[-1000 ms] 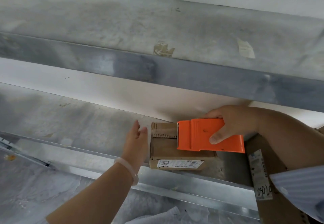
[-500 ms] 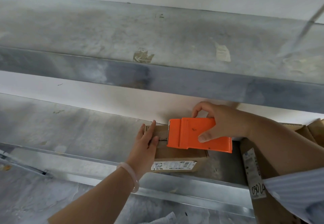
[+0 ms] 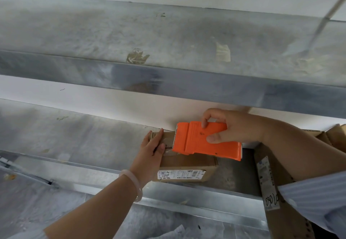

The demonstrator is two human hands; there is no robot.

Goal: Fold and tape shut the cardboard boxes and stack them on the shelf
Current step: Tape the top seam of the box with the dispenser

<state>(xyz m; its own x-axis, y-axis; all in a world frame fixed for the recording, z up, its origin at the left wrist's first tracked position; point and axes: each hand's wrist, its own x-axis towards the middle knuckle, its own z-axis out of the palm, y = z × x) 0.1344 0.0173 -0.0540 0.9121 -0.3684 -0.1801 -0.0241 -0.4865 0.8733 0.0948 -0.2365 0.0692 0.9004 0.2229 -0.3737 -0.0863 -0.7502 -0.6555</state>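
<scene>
A white wall [image 3: 93,96] stands behind grey metal shelving, seen from a camera worn on a person's head. An upper shelf [image 3: 168,38] crosses the top of the view, with scraps of old tape stuck to it. Below it, the shelf [image 3: 74,141] carries a small cardboard box [image 3: 187,162], which sits right of centre, close to the front edge. A white label [image 3: 179,174] with a barcode and handwriting faces forward on the box's front side. The left hand [image 3: 149,152] lies flat on the left end of the box top, fingers straight and together, and touches the cardboard. A pale bracelet [image 3: 134,180] circles that wrist. The right hand [image 3: 237,126] grips an orange dispenser [image 3: 202,143], thumb on its near face and fingers curled over its far edge. The dispenser rests on the box top, its left end just beside the left hand's fingertips. At the right end of the shelf stands a big box [image 3: 284,223], partly out of view, with a long white label bearing handwritten digits. A striped sleeve [image 3: 314,197] covers the right upper arm in the lower right corner.
</scene>
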